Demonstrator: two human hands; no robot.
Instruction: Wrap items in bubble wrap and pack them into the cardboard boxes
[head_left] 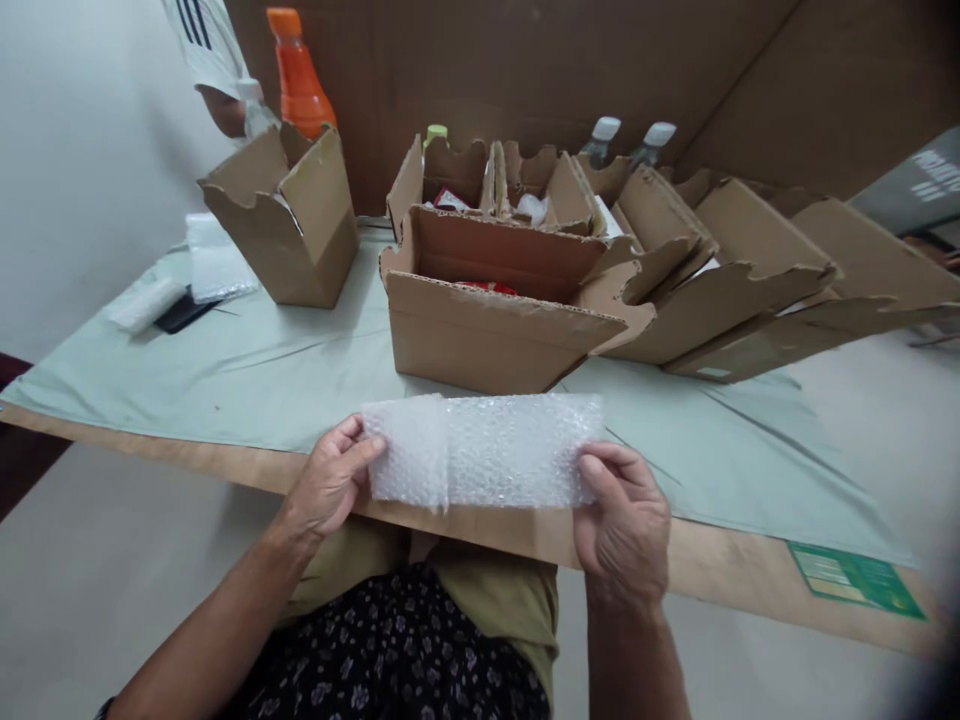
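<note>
Left hand (328,482) and right hand (626,520) pinch bubble wrap (510,450) between them.
Spreading step, seemingly (next move likely needs even grip).

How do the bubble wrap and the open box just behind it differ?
The bubble wrap is whitish and bumpy; the box is brown cardboard. The left hand and right hand hold the bubble wrap; the box stands on the green cloth. The bubble wrap is flat; the box is hollow with something red inside. Both look wider than tall.
</note>
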